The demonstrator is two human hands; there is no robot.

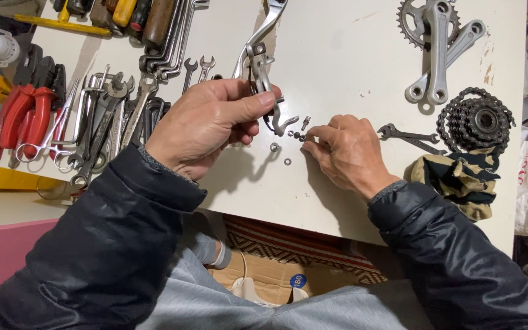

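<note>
My left hand (206, 122) grips a silver bicycle brake caliper (264, 73) above the white board (337, 55), thumb pressed across its arm. The caliper's long arm rises toward the far edge. My right hand (346, 153) rests on the board just right of it, fingertips pinching a small nut or bolt (304, 137). Two small washers (274, 147) lie loose on the board below the caliper, and a tiny bolt (305, 122) lies beside the fingertips.
Spanners (114, 110), red-handled pliers (22, 116) and screwdrivers (135, 15) crowd the left side. A crankset with chainring (438, 43), a sprocket cluster with chain (478, 122), two spanners (410, 137) and a camouflage cloth (459, 180) lie at right. A cardboard box (264, 275) sits below.
</note>
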